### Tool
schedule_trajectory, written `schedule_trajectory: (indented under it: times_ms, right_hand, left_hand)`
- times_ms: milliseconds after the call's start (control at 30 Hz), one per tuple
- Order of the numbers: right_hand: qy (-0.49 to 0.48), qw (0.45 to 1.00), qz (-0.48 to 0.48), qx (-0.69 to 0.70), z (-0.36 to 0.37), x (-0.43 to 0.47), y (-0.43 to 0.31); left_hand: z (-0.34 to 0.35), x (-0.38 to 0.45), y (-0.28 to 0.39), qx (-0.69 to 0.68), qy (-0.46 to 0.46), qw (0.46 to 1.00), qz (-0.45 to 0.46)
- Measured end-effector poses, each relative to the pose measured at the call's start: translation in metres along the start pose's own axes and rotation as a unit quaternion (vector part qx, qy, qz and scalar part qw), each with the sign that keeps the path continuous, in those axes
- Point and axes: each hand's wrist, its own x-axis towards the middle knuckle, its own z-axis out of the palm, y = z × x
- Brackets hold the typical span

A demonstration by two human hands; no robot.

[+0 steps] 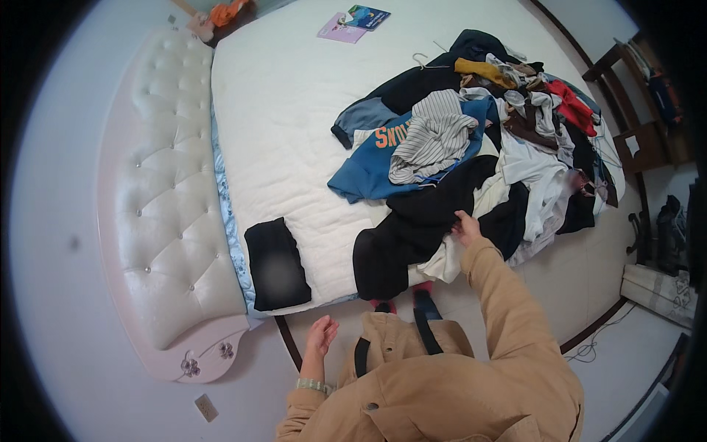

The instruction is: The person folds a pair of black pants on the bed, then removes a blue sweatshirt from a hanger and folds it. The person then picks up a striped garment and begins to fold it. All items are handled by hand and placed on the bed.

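My right hand pinches the edge of a black garment, possibly trousers, that stretches from the clothes pile to the near edge of the bed. Under that hand lies a cream cloth. Held low in front of the bed, my left hand is empty, its fingers loosely bent. A folded black garment rests flat at the bed's near left corner. Beyond the right hand, a striped garment lies over a blue sweatshirt with orange lettering.
White bedding covers the bed, with a tufted headboard along its left side. Mixed clothes and a hanger spread over the right part. Two booklets lie at the far side. Wooden shelves stand at right.
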Motion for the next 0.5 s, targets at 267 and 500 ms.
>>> schedule_trajectory:
  times_ms: [267,500]
  right_hand:
    - [-0.144,0.983,-0.115,-0.001,0.035,-0.143,0.022]
    - [-0.351,0.893,-0.219,-0.179,0.01,-0.241,0.106]
  left_hand:
    - [0.059,-0.003,0.03,0.056,-0.113,0.99,0.057]
    - [0.152,-0.075,0.066,-0.064,-0.262,0.962,-0.03]
